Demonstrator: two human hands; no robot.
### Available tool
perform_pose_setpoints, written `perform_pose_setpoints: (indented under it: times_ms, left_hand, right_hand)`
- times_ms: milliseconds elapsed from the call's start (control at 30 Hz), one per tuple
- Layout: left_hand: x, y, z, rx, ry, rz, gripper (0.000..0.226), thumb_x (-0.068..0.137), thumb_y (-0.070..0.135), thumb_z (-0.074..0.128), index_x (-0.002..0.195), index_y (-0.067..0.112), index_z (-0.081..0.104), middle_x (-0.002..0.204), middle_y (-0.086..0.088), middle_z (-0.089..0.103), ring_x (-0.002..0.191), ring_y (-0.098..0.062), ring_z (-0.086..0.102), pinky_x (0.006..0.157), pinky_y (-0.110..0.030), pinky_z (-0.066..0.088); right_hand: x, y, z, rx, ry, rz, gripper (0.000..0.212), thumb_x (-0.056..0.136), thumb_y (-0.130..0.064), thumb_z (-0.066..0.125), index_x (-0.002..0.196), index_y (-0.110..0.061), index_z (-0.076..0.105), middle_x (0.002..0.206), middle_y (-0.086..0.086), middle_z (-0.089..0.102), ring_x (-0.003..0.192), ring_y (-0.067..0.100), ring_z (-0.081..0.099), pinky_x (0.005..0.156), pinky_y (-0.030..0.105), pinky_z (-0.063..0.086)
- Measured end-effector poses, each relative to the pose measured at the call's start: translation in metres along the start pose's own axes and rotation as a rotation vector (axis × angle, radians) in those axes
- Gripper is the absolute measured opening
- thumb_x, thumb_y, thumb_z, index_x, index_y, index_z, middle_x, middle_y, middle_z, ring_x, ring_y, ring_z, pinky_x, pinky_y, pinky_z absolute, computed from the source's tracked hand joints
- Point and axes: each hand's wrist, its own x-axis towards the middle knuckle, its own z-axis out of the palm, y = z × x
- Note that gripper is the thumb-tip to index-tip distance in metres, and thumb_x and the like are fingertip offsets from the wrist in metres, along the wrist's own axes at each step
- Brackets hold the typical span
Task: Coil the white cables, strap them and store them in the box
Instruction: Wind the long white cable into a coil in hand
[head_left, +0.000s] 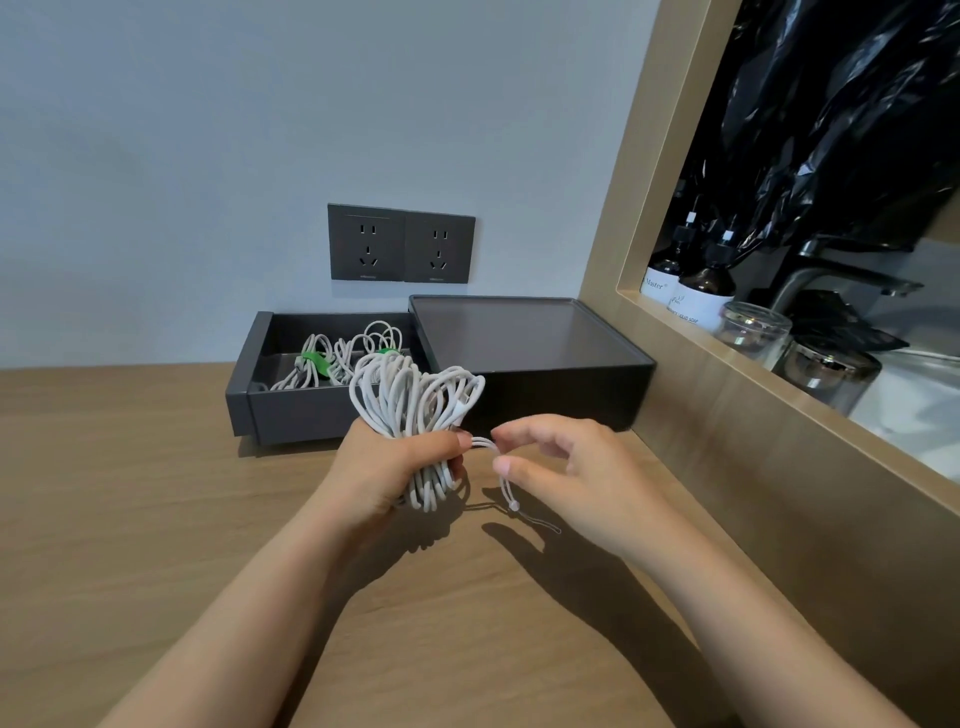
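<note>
Two strapped coils (311, 364) are already stashed in the box (291, 410) at 11 o'clock, while a third bundle (415, 400) is gripped in the left hand (384, 467) over the worktop (156, 493) and its loose end (506, 493) is pinched by the right hand (561, 467) (strapping still left).

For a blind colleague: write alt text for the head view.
A left hand grips a bundle of coiled white cable above a wooden table, while the right hand pinches its loose end. Behind, an open dark box holds cable coils tied with green straps.
</note>
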Motion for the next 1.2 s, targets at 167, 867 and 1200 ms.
perform_pose_setpoints:
  times_ms: [167,867,1200]
  left_hand:
    - [-0.001,-0.001,-0.001,0.011,0.004,-0.012,0.014,0.077,-0.007,0.069,0.088,-0.001,0.063,0.070,-0.017,0.063,0.064,-0.028,0.062,0.064,-0.037,0.056]
    - [0.004,0.000,-0.002,-0.190,0.027,-0.120,0.026,0.074,-0.005,0.070,0.099,-0.002,0.063,0.074,-0.015,0.063,0.064,-0.024,0.063,0.077,-0.043,0.057]
    - [0.002,-0.002,0.000,-0.228,-0.009,-0.236,0.020,0.072,0.001,0.070,0.089,-0.009,0.066,0.068,-0.015,0.065,0.059,-0.020,0.064,0.067,-0.035,0.059]
  right_hand:
    - [0.004,0.003,0.004,0.138,0.023,0.020,0.012,0.092,-0.029,0.064,0.081,-0.032,0.069,0.081,-0.014,0.067,0.085,0.001,0.063,0.076,0.021,0.053]
    - [-0.006,-0.015,-0.013,0.058,0.053,-0.070,0.020,0.098,-0.028,0.055,0.078,-0.032,0.057,0.068,-0.009,0.059,0.071,0.001,0.059,0.061,0.007,0.046]
    - [-0.005,-0.016,-0.018,0.006,0.048,-0.106,0.020,0.097,-0.028,0.055,0.079,-0.035,0.056,0.070,-0.012,0.056,0.072,0.002,0.057,0.061,0.010,0.047]
